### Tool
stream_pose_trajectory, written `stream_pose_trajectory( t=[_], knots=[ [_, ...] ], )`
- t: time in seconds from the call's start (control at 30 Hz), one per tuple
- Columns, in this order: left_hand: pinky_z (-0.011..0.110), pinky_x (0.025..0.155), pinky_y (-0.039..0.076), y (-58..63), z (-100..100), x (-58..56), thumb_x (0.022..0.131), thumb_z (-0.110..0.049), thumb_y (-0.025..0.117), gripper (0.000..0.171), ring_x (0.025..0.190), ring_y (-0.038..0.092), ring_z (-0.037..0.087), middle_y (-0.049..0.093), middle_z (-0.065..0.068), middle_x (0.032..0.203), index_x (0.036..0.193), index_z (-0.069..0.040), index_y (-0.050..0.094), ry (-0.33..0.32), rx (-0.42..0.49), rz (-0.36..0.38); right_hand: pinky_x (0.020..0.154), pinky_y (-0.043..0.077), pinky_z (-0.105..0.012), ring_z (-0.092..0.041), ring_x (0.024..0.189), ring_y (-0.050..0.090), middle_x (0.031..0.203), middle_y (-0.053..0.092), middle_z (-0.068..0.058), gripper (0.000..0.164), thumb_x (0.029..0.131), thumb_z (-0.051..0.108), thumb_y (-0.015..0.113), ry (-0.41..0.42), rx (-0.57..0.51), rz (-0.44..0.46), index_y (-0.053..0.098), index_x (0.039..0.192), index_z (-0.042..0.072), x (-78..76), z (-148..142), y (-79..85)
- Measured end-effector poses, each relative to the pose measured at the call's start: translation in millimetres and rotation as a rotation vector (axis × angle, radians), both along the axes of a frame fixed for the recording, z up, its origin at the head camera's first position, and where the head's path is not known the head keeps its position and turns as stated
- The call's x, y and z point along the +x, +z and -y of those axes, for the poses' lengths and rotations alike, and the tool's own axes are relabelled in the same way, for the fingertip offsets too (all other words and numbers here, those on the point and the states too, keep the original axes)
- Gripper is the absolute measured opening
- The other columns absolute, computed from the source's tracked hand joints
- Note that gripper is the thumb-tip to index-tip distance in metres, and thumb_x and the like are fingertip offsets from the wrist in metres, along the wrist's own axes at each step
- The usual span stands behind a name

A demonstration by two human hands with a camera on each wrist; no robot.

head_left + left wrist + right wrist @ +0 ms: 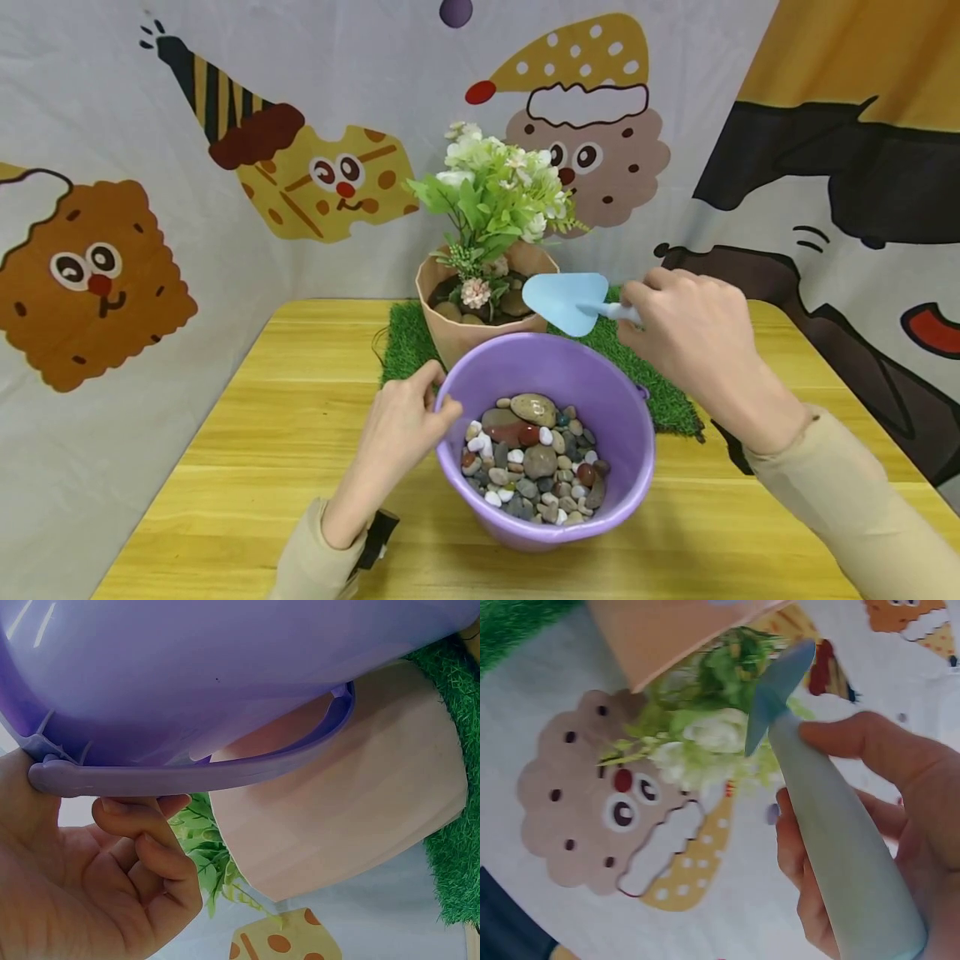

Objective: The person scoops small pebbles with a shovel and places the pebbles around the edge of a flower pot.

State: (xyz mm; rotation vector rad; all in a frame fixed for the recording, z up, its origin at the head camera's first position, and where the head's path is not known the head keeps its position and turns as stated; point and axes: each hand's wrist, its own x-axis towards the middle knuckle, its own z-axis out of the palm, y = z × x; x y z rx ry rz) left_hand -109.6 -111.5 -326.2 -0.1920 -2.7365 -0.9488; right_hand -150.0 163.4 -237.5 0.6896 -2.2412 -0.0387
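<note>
A purple bucket stands on the wooden table, with many mixed pebbles and a few larger stones in its bottom. My left hand grips the bucket's left rim, thumb over the edge. In the left wrist view the bucket's handle hangs against its side, above curled fingers. My right hand holds a light blue trowel by its pale handle. The blade hovers above the bucket's far rim, in front of the flower pot, and carries no stones that I can see.
Behind the bucket, a peach-coloured pot holds a plant with white flowers and has stones on its soil. It sits on a green artificial grass mat. A cartoon-printed cloth hangs behind the wooden table.
</note>
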Motion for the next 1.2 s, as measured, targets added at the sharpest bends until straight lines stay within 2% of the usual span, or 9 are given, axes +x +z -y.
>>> stream_pose_trajectory(
  t=[0.17,0.27,0.37,0.47,0.63,0.9,1.03,1.2],
  knots=[
    [0.023,0.042,0.028,0.5,0,0.2,0.073,-0.017,0.065,0.009,0.043,0.036,0.009,0.042,-0.005,0.048,0.077,-0.014,0.058,0.002,-0.002,0.002,0.039,0.029,-0.025,-0.013,0.045,0.038,0.056,0.049,-0.001,0.012,0.062,0.006,0.072,0.093,0.068,0.045,0.064,0.07,0.008,21.5,0,1.9],
    [0.023,0.042,0.028,0.5,0,0.4,0.073,-0.017,0.065,0.009,0.043,0.036,0.009,0.042,-0.005,0.048,0.078,-0.015,0.058,0.005,-0.001,0.005,0.04,0.031,-0.024,-0.012,0.047,0.037,0.056,0.047,0.001,0.014,0.06,0.006,0.072,0.121,0.127,0.068,0.062,0.068,0.01,28.4,1,-1.2],
    [0.023,0.041,0.028,0.3,0,0.2,0.073,-0.017,0.065,0.008,0.043,0.035,0.009,0.042,-0.005,0.048,0.078,-0.014,0.059,0.004,-0.001,0.005,0.041,0.03,-0.024,-0.014,0.047,0.038,0.056,0.046,0.001,0.016,0.059,0.005,0.072,0.139,0.19,0.042,0.059,0.065,0.011,31.4,3,-5.9],
    [0.022,0.041,0.028,0.2,-1,0.1,0.073,-0.016,0.065,0.008,0.042,0.035,0.008,0.042,-0.005,0.047,0.078,-0.014,0.059,0.0,0.0,0.005,0.041,0.032,-0.026,-0.017,0.047,0.041,0.056,0.048,-0.001,0.016,0.059,0.004,0.073,0.122,0.258,0.026,0.059,0.064,0.011,33.6,5,-10.6],
    [0.022,0.04,0.028,0.3,0,0.2,0.073,-0.016,0.064,0.008,0.042,0.035,0.008,0.043,-0.005,0.047,0.077,-0.014,0.058,0.001,0.003,0.005,0.045,0.038,-0.029,-0.02,0.053,0.048,0.06,0.053,-0.004,0.016,0.063,0.005,0.077,0.07,0.377,0.07,0.062,0.067,0.01,37.9,10,-17.1],
    [0.022,0.04,0.028,0.2,0,0.5,0.073,-0.015,0.064,0.008,0.042,0.036,0.009,0.043,-0.004,0.047,0.077,-0.014,0.058,0.006,0.004,0.009,0.047,0.034,-0.026,-0.017,0.052,0.043,0.058,0.05,-0.003,0.021,0.059,0.006,0.079,0.088,0.532,0.082,0.059,0.062,0.012,46.2,17,-24.2],
    [0.022,0.04,0.028,0.3,0,0.3,0.073,-0.015,0.064,0.008,0.042,0.035,0.009,0.043,-0.005,0.047,0.077,-0.014,0.058,0.004,0.004,0.008,0.046,0.032,-0.025,-0.016,0.05,0.041,0.057,0.049,-0.002,0.021,0.057,0.01,0.08,0.08,0.573,0.09,0.059,0.061,0.012,50.2,19,-26.3],
    [0.022,0.04,0.027,0.4,0,0.2,0.073,-0.015,0.064,0.008,0.041,0.034,0.008,0.042,-0.005,0.047,0.077,-0.014,0.058,0.002,0.007,0.009,0.045,0.03,-0.024,-0.014,0.048,0.037,0.052,0.046,-0.002,0.021,0.058,0.007,0.078,0.063,0.588,0.089,0.057,0.055,0.012,52.3,23,-28.4]
  ],
)
